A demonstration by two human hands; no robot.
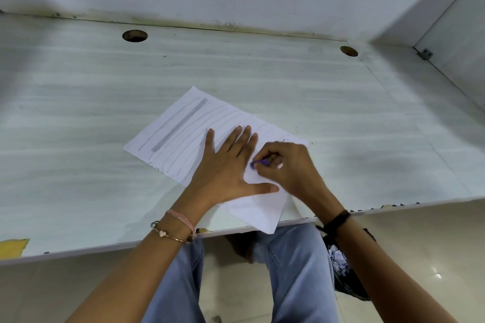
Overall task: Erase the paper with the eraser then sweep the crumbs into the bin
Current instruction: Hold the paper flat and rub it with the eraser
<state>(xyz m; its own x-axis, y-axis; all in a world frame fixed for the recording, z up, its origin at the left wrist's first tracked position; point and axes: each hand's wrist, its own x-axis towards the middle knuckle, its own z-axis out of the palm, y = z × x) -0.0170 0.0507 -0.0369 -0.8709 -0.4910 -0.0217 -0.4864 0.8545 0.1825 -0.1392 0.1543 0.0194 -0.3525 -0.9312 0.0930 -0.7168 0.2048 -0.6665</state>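
The paper (183, 136) lies slanted on the desk (78, 113), its near corner over the edge. The left hand (225, 165) is spread flat on it, fingers apart. Just right, the right hand (286, 165) pinches a purple eraser (258, 163) against the sheet

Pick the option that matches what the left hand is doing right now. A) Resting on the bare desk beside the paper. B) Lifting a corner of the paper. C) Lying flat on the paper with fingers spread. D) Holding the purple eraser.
C: the left hand lies palm-down with fingers spread on the paper, while the right hand pinches the purple eraser against the sheet.
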